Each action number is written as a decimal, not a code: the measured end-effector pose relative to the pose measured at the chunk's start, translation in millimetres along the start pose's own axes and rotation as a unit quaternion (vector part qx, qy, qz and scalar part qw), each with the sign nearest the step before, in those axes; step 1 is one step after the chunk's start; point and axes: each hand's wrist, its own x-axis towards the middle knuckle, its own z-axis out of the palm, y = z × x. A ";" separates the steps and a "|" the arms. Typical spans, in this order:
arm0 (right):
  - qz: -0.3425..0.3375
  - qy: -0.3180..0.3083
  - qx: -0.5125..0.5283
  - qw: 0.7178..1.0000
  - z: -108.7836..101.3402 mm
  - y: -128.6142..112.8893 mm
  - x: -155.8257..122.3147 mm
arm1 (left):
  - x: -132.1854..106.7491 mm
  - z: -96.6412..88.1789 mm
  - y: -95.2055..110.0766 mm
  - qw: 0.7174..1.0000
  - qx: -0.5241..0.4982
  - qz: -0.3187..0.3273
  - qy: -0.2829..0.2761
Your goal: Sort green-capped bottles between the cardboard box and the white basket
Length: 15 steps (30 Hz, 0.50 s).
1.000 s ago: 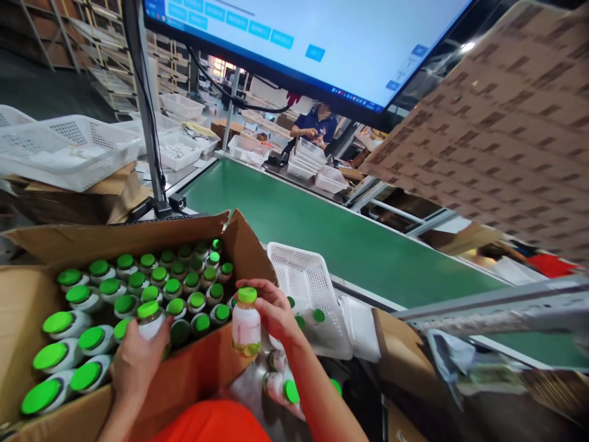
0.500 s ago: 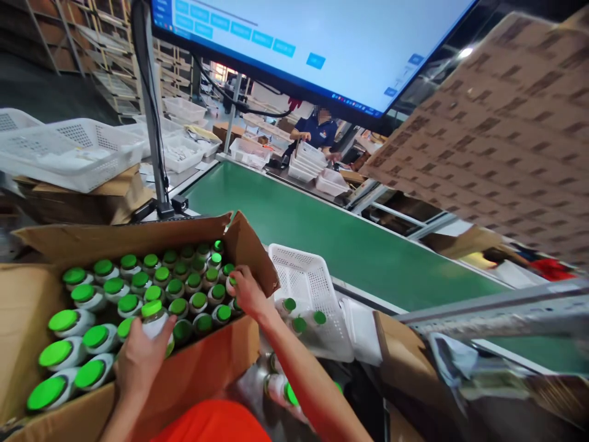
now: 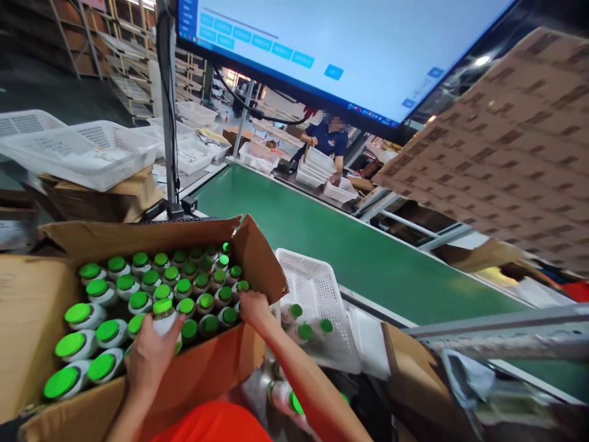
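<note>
Bottle (image 3: 164, 323), cap (image 3: 162, 306) up, long axis near-vertical, held by left fingers (image 3: 147, 331); right fingers (image 3: 248, 299): hold unclear.

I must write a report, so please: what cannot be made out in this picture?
In the head view:
Right hand: its grip, hidden by the hand itself.
Bottle in left hand: lower part, hidden by that hand.
Packed bottles: bases, hidden by neighbours and carton.
Screen: wording blurred; top cut off by picture's edge.

Bottle caps (image 3: 70, 347) — bright green; carton (image 3: 216, 365) brown; belt (image 3: 322, 236) darker green; basket (image 3: 324, 285) — white, hole-patterned.
</note>
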 end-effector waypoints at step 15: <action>-0.002 0.060 0.373 0.926 -98.3 -25.2 -62.1 | -6.0 -12.0 10.9 0.999 0.017 -0.034 -0.018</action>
